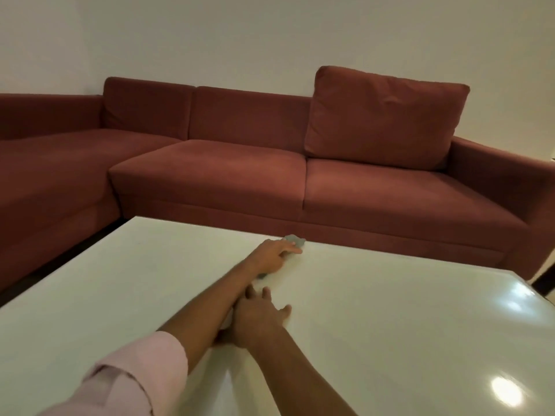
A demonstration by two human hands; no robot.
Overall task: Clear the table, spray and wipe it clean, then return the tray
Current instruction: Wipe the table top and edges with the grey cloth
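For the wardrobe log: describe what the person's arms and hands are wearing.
The left arm has a pale pink sleeve pushed up toward the elbow, leaving the forearm bare. The right arm is bare as far as the frame shows. The left hand and right hand wear no gloves or visible jewellery.

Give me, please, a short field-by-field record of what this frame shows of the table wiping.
stage: wiping under way
table: white glossy top, no tray or spray bottle in view
cloth: grey, at the table's far edge, under the left hand
left hand: reaches across the table, fingers extended, pressing on the cloth
right hand: flat on the table, fingers spread, beside the left forearm
sleeve: pink, on the left arm
background: red sofa with a loose cushion
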